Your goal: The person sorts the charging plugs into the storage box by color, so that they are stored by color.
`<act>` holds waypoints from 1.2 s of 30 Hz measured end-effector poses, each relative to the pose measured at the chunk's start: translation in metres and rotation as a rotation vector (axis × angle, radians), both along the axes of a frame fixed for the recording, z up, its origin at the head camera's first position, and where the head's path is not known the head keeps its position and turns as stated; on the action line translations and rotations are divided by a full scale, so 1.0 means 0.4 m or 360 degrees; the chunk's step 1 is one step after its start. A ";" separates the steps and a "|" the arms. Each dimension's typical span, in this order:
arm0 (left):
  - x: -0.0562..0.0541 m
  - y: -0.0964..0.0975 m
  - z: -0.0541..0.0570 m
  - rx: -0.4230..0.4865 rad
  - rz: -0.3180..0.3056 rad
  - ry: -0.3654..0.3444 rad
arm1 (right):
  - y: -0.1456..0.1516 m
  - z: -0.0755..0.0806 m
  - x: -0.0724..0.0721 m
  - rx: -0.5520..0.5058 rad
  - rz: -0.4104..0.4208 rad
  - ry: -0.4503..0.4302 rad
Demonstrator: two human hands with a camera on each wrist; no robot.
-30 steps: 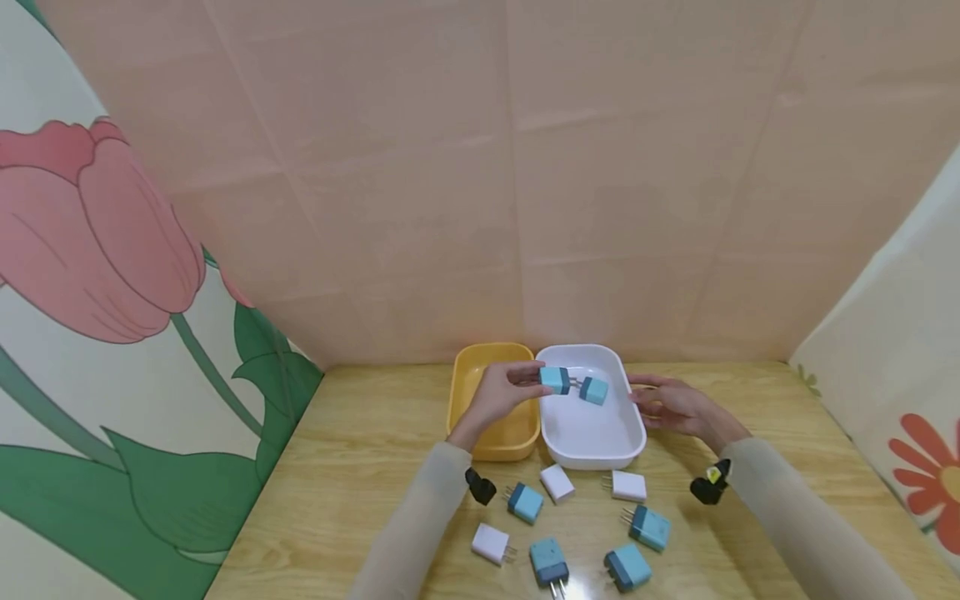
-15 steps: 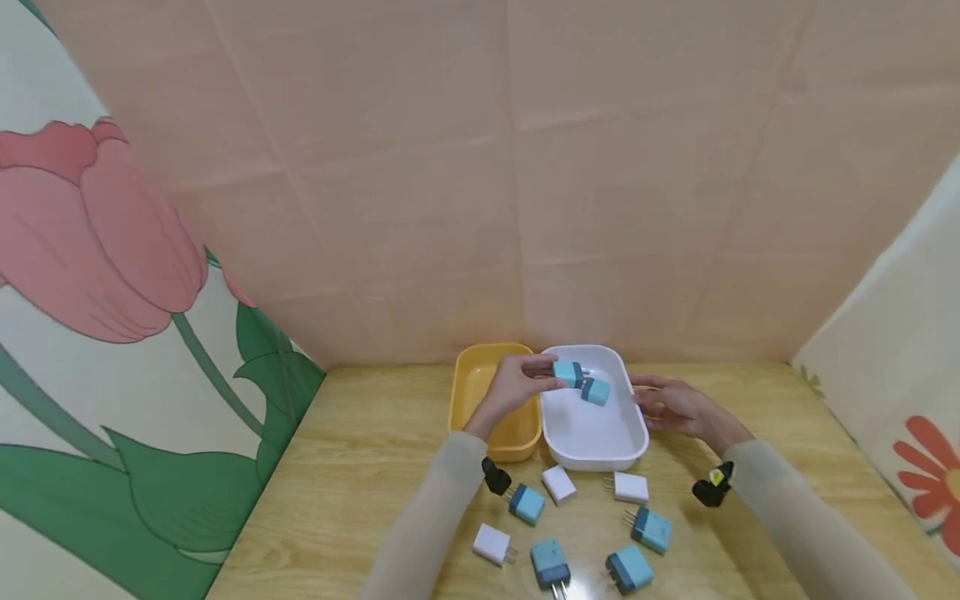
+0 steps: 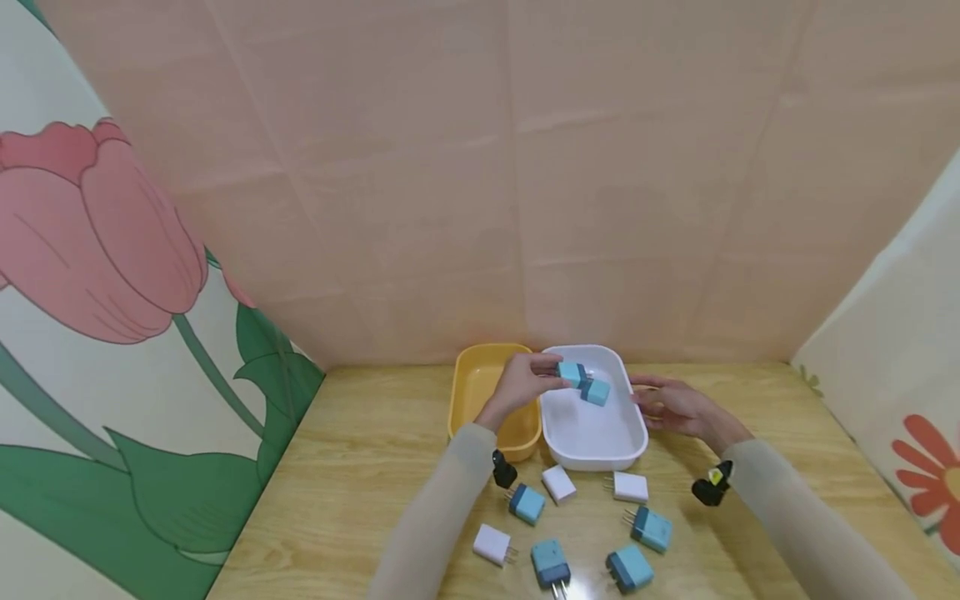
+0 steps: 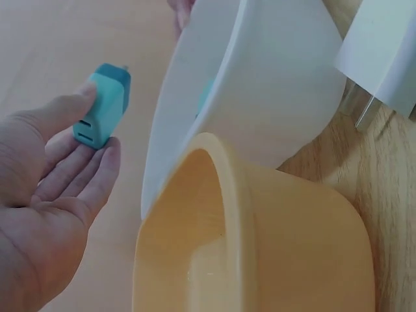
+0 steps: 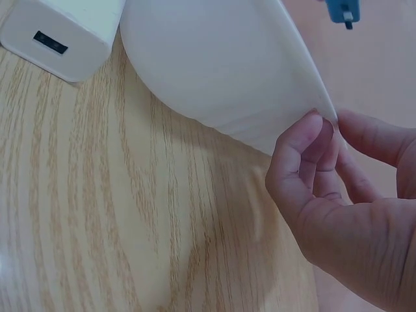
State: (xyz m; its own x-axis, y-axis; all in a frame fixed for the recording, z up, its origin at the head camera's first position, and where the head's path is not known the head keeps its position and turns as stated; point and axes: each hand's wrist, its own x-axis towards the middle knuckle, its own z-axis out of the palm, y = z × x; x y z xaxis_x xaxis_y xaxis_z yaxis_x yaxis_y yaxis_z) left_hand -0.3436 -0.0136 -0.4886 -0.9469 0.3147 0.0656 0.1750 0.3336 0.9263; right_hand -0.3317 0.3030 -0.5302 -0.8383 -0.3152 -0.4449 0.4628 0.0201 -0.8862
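Note:
My left hand (image 3: 519, 387) pinches a light-blue charger plug (image 3: 567, 374) between thumb and fingers, over the white bin (image 3: 592, 440). In the left wrist view, this charger plug (image 4: 104, 106) shows two ports toward the palm and its darker prong end pointing away. A second blue charger plug (image 3: 597, 392) lies inside the white bin, overlapped by the held one in the head view. At the bin's right side is my right hand (image 3: 675, 407). The right wrist view shows its thumb and curled fingers (image 5: 296, 156) gripping the bin's rim (image 5: 311, 65).
An orange bin (image 3: 467, 392) stands against the white bin's left side. In front, on the wooden table (image 3: 360, 467), lie several blue charger plugs (image 3: 550, 560) and three white ones, including a white charger plug (image 3: 492, 544). A pink backdrop (image 3: 450, 208) rises behind.
My left hand has moved right with the blue charger plug, farther over the white bin and closer to the plug inside. The right hand stays at the rim.

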 end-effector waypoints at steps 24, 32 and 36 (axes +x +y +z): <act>-0.039 0.032 -0.031 -0.0111 0.0126 -0.0036 | -0.002 -0.007 -0.003 -0.0011 -0.0002 -0.0001; -0.043 0.046 -0.040 -0.0141 0.0144 -0.0076 | -0.004 -0.006 -0.005 0.0008 -0.0012 0.0004; -0.046 0.051 -0.046 -0.0192 0.0143 -0.0066 | -0.003 -0.002 -0.003 0.0026 -0.0022 -0.0001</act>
State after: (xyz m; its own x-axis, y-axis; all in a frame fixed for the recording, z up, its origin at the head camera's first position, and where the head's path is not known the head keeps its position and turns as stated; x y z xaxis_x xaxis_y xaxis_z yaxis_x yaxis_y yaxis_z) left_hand -0.3619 0.0067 -0.5069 -0.9727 0.2318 -0.0071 0.1021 0.4555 0.8844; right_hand -0.3329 0.3019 -0.5311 -0.8420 -0.2965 -0.4507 0.4639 0.0284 -0.8854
